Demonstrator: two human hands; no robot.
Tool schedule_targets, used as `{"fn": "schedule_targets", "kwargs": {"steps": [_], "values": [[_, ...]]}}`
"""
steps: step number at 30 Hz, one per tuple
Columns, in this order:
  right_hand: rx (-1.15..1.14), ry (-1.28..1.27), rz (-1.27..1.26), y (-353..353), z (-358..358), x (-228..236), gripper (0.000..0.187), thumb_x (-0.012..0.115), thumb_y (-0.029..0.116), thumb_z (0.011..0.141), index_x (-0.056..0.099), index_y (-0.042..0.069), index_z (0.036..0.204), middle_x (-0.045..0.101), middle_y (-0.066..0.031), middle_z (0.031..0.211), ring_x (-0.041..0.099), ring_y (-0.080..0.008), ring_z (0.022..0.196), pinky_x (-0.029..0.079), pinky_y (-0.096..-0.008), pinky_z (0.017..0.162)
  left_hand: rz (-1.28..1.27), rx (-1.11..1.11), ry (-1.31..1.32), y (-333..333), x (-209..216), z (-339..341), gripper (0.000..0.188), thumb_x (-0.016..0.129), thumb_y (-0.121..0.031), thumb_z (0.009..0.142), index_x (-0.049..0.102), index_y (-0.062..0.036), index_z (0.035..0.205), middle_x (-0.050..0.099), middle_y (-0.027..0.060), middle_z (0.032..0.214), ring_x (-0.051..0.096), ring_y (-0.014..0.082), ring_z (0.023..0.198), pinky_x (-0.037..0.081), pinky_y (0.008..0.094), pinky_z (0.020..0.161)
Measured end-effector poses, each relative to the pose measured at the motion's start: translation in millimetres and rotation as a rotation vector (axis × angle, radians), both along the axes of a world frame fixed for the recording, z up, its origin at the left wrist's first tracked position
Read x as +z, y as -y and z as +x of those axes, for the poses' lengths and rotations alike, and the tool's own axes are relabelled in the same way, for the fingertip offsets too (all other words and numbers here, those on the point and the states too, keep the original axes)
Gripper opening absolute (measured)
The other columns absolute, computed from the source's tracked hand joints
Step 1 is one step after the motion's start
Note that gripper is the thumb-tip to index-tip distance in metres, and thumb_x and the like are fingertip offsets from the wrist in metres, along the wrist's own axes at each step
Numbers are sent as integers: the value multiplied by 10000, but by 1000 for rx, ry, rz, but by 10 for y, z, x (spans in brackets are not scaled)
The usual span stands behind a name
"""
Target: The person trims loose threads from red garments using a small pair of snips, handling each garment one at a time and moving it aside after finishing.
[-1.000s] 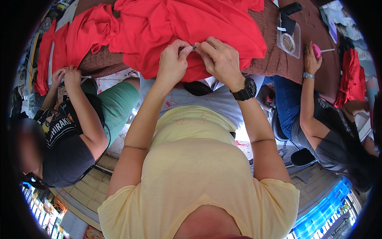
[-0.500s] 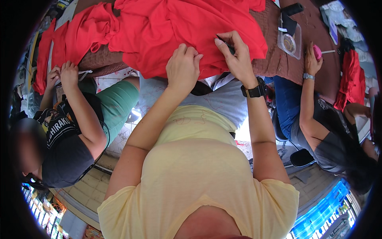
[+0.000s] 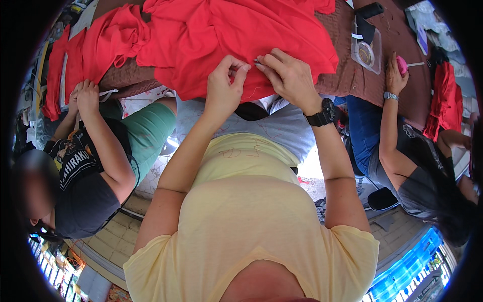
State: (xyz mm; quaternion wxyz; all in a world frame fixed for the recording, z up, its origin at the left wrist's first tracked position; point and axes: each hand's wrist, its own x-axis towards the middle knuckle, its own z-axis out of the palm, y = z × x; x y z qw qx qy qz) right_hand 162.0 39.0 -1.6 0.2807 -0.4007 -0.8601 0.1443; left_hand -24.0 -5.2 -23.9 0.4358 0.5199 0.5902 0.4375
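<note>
Red cloth lies in loose folds over the table in front of me. At its near part my left hand is closed in a pinch, thumb against forefinger. What it pinches is too small to make out. Just right of it, my right hand is closed around a small dark tool with a metal tip, mostly hidden by the fingers. The tip points toward my left fingertips, with a small gap between the hands. Thin red threads cling to my yellow shirt.
A brown quilted cover drapes the table. At right stands a clear plastic box with a tape roll, beside a black cylinder. Co-workers sit close on both sides; the right one's hand holds a pink object.
My right hand has turned over and come down and left, its tool tip now near my left fingers. My left hand has shifted slightly and now pinches, fingertips toward the right.
</note>
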Motion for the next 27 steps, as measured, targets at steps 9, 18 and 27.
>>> {"fn": "schedule_targets", "kwargs": {"steps": [9,18,27], "values": [[31,-9,81,-11,-45,-67,165,726,152,844,673,117,996,596,-65,826,644,-272,707,516,-391,602,-66,21,261,-39,0,-54,216,713,28,911,514,-39,964,738,145,980,691,121,906,527,223,783],[36,-1,114,-15,-100,-68,176,711,113,825,677,114,998,607,-63,831,651,-274,714,531,-392,619,-67,-11,284,-46,-7,-72,231,701,22,925,484,-46,969,739,149,990,697,134,930,537,241,805],[-136,-265,-140,150,147,341,348,834,234,805,659,82,1064,688,-65,980,724,-219,832,562,-334,661,-224,-625,-247,425,649,-678,328,800,-83,812,561,-32,1031,646,91,870,652,196,816,498,329,740]]}}
